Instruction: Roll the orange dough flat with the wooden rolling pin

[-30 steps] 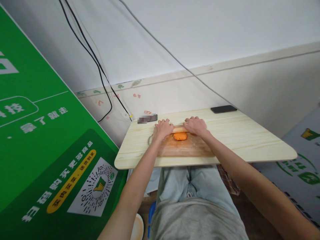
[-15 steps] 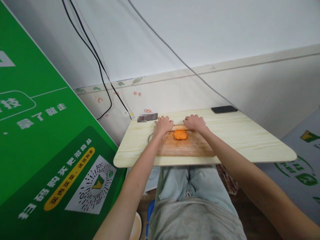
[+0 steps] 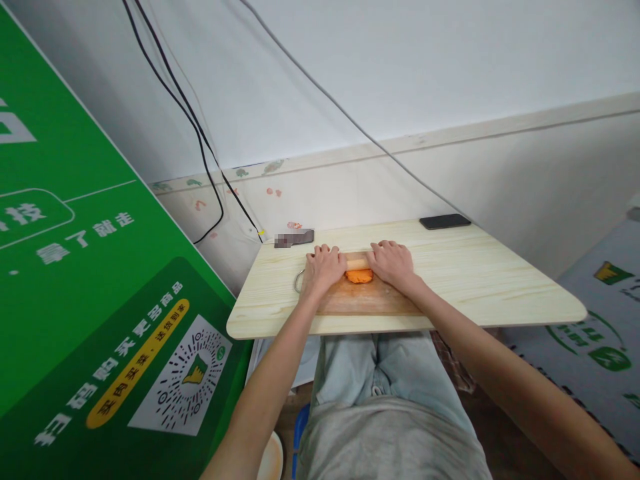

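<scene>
- Fingers of both hands are bent over a wooden rolling pin: the left hand at its 9 o'clock end, the right hand at its 3 o'clock end. Both appear to grip it, though the palms hide the ends, so I cannot tell how tightly.
- Half a second ago the pin sat just past the orange dough, whose whole round top showed. Now it has come back toward 6 o'clock and covers the dough's far edge.
- I judge that this puts the pin's weight on the dough's 12 o'clock side, with the nearer part unpressed at this instant.
- The dough lies on the cutting board, near its middle and between the hands. Bare wood lies at the dough's 6 o'clock; a strip of board also shows beyond the pin at 12.
- A metal ring stands out from the board at 9 o'clock, just beside the left wrist.
- The board's near edge is close to the front edge of the tabletop, so 6 o'clock room is short; the widest stretch runs toward 3.
- Farther out, a dark phone lies between 1 and 2 o'clock, and a partly blurred slab between 10 and 11, both near the wall at 12.
</scene>
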`<state>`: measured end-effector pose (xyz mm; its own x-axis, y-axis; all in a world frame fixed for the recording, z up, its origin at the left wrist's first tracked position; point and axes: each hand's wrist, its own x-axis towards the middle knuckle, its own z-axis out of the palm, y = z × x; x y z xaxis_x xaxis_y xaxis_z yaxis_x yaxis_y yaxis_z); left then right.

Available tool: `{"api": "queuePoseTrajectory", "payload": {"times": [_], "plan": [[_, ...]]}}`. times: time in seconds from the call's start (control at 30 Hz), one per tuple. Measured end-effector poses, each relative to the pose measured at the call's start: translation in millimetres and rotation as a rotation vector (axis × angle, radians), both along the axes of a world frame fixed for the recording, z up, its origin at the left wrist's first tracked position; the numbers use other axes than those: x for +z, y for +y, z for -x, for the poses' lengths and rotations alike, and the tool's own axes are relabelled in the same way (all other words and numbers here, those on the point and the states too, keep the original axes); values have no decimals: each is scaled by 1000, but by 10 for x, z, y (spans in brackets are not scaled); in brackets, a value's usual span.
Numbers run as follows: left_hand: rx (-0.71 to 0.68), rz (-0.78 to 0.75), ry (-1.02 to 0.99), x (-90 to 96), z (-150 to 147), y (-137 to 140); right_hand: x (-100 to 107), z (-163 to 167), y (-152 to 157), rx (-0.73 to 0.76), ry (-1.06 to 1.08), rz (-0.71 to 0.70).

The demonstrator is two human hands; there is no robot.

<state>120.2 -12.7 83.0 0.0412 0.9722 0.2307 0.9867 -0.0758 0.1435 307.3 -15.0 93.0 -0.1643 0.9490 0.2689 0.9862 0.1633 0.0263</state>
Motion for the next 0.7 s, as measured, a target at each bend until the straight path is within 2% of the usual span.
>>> {"api": "queuePoseTrajectory", "payload": {"times": [0.17,0.4,0.6,0.7], "plan": [[-52,-59,43,18,3,-184,-95,-34,-144,28,11,-51],[-104,-57,61,32,27,-405,-195,-59,-299,108,9,-224],[-149,-50,24,50,36,-569,-155,-43,-498,112,29,-233],[-168,-57,6,52,41,-641,-198,-50,-590,126,48,-240]]}}
